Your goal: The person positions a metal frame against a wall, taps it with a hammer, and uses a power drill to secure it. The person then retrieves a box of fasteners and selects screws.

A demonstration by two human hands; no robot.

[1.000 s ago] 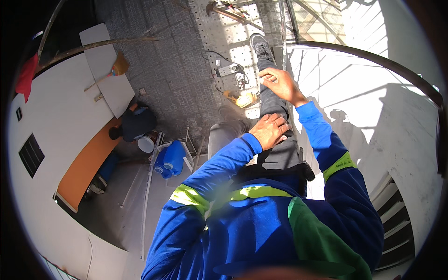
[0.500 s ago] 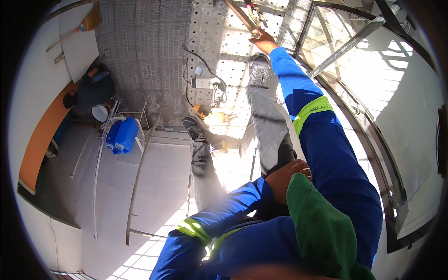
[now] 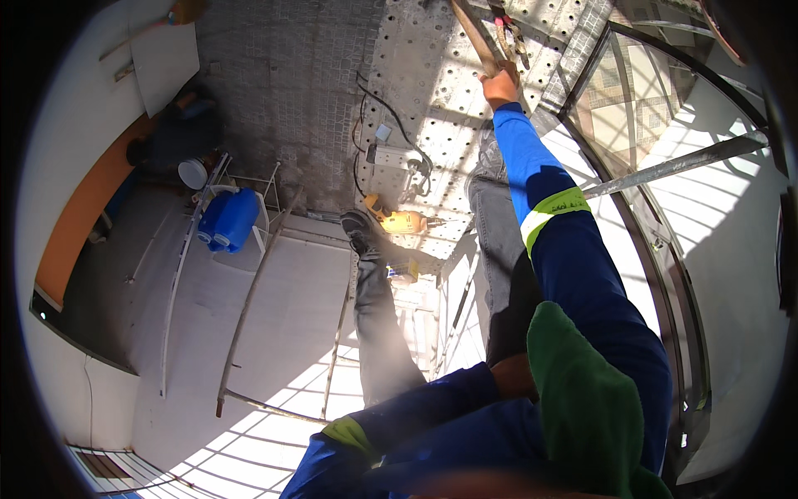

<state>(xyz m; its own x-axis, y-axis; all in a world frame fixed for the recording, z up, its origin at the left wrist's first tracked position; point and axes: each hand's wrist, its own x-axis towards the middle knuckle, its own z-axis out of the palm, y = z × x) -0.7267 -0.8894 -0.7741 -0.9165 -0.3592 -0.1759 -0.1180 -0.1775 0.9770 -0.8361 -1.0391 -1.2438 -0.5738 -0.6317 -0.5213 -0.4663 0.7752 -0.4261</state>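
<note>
Stretched out at the top, my right hand [image 3: 501, 87] is closed around the near end of a long brownish bar [image 3: 475, 37]. Pliers with red handles [image 3: 509, 37] lie just right of that bar, on the perforated metal platform [image 3: 424, 62]. My left hand [image 3: 514, 376] is at my lap, mostly behind a hanging green cloth [image 3: 582, 391], so its fingers are hidden. Past my left shoe, a yellow power drill [image 3: 403, 222] rests on the platform. A black cable [image 3: 395, 116] runs beside a pale box-shaped item [image 3: 395, 156].
Far below on the left, another person [image 3: 179, 133] bends near a white bucket [image 3: 193, 173]. Blue jugs [image 3: 229, 220] sit by a white ladder [image 3: 179, 291]. Scaffold pipes [image 3: 258, 299] rise at left. A dark-framed window [image 3: 657, 233] with a slanting metal bar [image 3: 682, 162] borders my right side.
My view has shifted, so the scene sits further right. My left hand, plainly seen on my lap before, is now mostly covered by the green cloth. My right hand still grips the bar.
</note>
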